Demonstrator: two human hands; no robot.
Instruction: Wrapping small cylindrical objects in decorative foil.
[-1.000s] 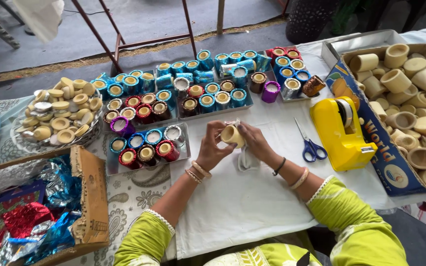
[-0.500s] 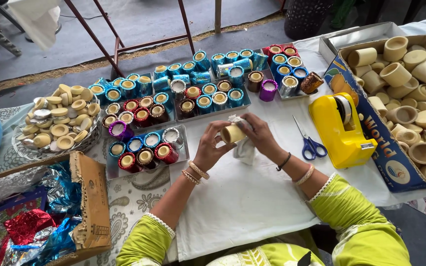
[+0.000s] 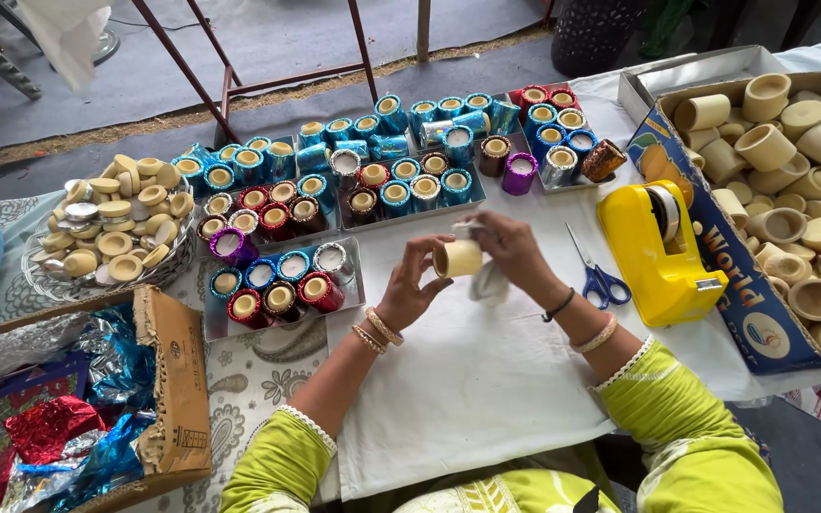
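Left hand (image 3: 409,285) and right hand (image 3: 515,256) grip one bare cup (image 3: 457,257) with closed fingers above the counter (image 3: 467,380); many foil-wrapped cups (image 3: 382,185) fill trays, while the box (image 3: 791,218) holds many unwrapped.

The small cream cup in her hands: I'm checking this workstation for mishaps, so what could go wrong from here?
The cream cup is pinched only by fingertips of the left hand and right hand, so it could slip onto the white cloth. The scissors lie close by the right wrist and might snag it. The foil-wrapped cups sit crowded right beside the left hand, so a nudge could topple some.
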